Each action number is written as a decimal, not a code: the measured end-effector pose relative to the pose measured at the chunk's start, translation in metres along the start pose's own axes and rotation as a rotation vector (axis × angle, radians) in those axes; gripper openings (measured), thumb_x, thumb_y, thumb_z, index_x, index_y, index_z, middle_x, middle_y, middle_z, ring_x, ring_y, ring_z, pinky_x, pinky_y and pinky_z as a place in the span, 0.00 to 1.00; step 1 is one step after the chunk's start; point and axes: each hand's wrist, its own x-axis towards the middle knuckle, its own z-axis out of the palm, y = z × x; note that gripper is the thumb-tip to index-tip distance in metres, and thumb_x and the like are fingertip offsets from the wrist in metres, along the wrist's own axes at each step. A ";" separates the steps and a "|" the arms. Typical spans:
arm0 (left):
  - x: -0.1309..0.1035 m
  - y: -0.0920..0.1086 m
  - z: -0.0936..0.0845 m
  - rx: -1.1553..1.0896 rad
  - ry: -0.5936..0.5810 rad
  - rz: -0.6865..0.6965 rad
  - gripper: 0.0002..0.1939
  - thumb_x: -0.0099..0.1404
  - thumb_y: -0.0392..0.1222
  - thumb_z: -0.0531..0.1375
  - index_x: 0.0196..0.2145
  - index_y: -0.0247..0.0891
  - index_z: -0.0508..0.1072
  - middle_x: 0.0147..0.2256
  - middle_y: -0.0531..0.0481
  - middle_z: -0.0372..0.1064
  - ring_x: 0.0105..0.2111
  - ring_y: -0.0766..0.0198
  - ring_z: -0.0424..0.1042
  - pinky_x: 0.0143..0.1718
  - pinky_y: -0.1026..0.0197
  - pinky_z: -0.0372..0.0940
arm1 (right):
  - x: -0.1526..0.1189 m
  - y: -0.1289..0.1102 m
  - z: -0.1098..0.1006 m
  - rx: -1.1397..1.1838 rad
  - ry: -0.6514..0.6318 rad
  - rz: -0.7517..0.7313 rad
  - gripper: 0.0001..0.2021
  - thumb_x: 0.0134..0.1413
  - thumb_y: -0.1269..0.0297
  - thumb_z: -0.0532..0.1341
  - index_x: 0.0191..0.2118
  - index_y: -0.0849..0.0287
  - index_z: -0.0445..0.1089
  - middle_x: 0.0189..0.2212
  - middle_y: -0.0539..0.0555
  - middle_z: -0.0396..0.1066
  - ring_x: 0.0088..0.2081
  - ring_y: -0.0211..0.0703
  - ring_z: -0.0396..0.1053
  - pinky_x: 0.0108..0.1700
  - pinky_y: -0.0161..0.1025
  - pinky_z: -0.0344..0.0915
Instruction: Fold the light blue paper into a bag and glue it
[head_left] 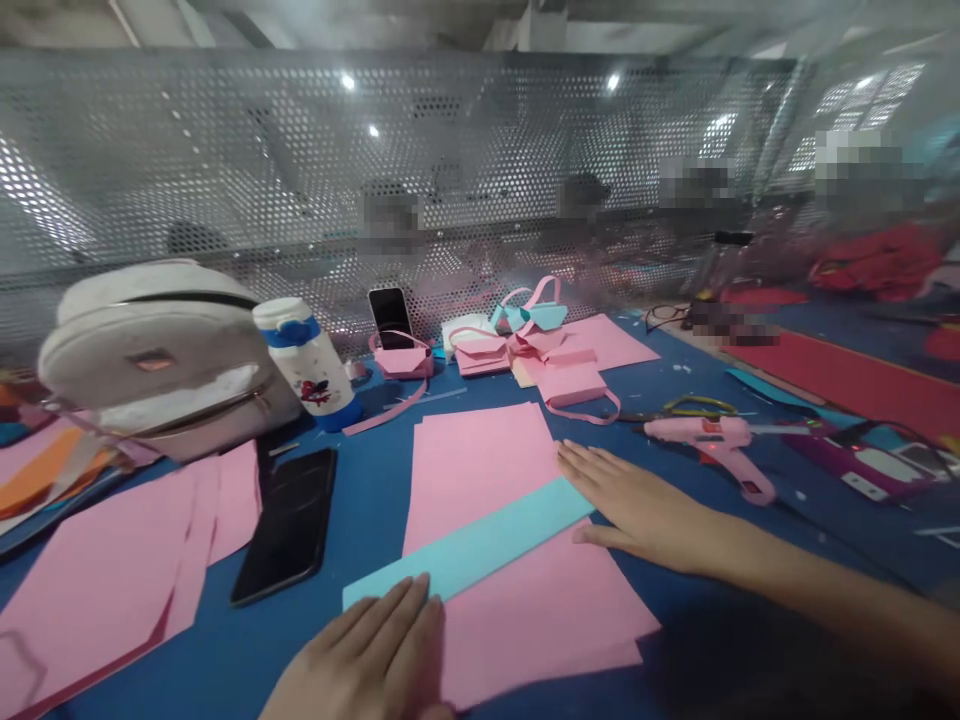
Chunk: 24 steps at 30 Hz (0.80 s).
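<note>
A light blue strip (480, 535) lies slantwise across pink sheets (480, 450) on the blue table. Over the strip's lower left end rests my left hand (367, 655), its fingers laid flat and side by side. My right hand (630, 500) lies flat at the strip's upper right end, fingers stretched out and the thumb apart, partly on the pink paper. Neither hand is wrapped round anything. The strip's middle shows uncovered between the two hands.
Left are more pink sheets (127, 540), a black phone (289, 525), a white bottle (307, 365) and a pale backpack (157, 350). Behind stand small pink paper bags (480, 352) and a propped phone (390, 315). A pink glue gun (712, 440) with its cord lies right.
</note>
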 end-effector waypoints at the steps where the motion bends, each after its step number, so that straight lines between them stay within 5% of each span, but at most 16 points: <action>1: 0.012 -0.001 -0.003 -0.051 -0.040 -0.027 0.28 0.68 0.63 0.52 0.48 0.36 0.75 0.46 0.44 0.78 0.41 0.55 0.80 0.38 0.61 0.74 | 0.002 -0.001 0.000 -0.015 0.030 -0.045 0.40 0.61 0.40 0.53 0.69 0.66 0.49 0.67 0.66 0.46 0.68 0.59 0.46 0.66 0.55 0.51; 3: 0.034 -0.001 -0.003 -0.125 -0.092 -0.056 0.26 0.70 0.61 0.51 0.51 0.37 0.74 0.48 0.44 0.77 0.42 0.54 0.79 0.39 0.58 0.75 | 0.006 -0.003 0.000 -0.054 0.095 -0.174 0.35 0.63 0.46 0.55 0.67 0.63 0.52 0.66 0.63 0.53 0.66 0.55 0.51 0.65 0.53 0.53; 7: 0.066 0.003 0.017 -0.100 -0.207 -0.094 0.20 0.68 0.40 0.58 0.56 0.31 0.68 0.57 0.37 0.68 0.52 0.51 0.73 0.49 0.54 0.71 | 0.016 -0.011 0.004 -0.173 0.219 -0.405 0.23 0.66 0.58 0.56 0.62 0.63 0.62 0.59 0.62 0.66 0.59 0.50 0.65 0.60 0.49 0.61; 12: 0.086 0.006 0.039 -0.089 -0.238 -0.040 0.19 0.63 0.25 0.55 0.51 0.23 0.70 0.52 0.28 0.70 0.50 0.45 0.74 0.46 0.49 0.72 | 0.021 -0.018 0.006 -0.298 0.383 -0.547 0.16 0.68 0.74 0.49 0.52 0.67 0.70 0.48 0.63 0.75 0.48 0.49 0.73 0.47 0.46 0.69; 19: 0.097 -0.009 0.028 -0.161 -0.301 -0.112 0.11 0.64 0.24 0.54 0.35 0.34 0.74 0.30 0.45 0.78 0.28 0.57 0.78 0.29 0.63 0.69 | 0.029 -0.023 0.000 -0.108 0.428 -0.408 0.12 0.67 0.70 0.54 0.41 0.61 0.76 0.34 0.56 0.79 0.37 0.44 0.75 0.39 0.40 0.66; 24: 0.102 -0.018 0.020 -0.233 -0.314 -0.219 0.10 0.67 0.29 0.54 0.37 0.37 0.75 0.26 0.47 0.77 0.25 0.57 0.77 0.25 0.65 0.61 | 0.039 -0.033 -0.014 0.143 0.423 -0.303 0.07 0.63 0.62 0.61 0.39 0.56 0.77 0.35 0.50 0.79 0.37 0.42 0.75 0.38 0.37 0.62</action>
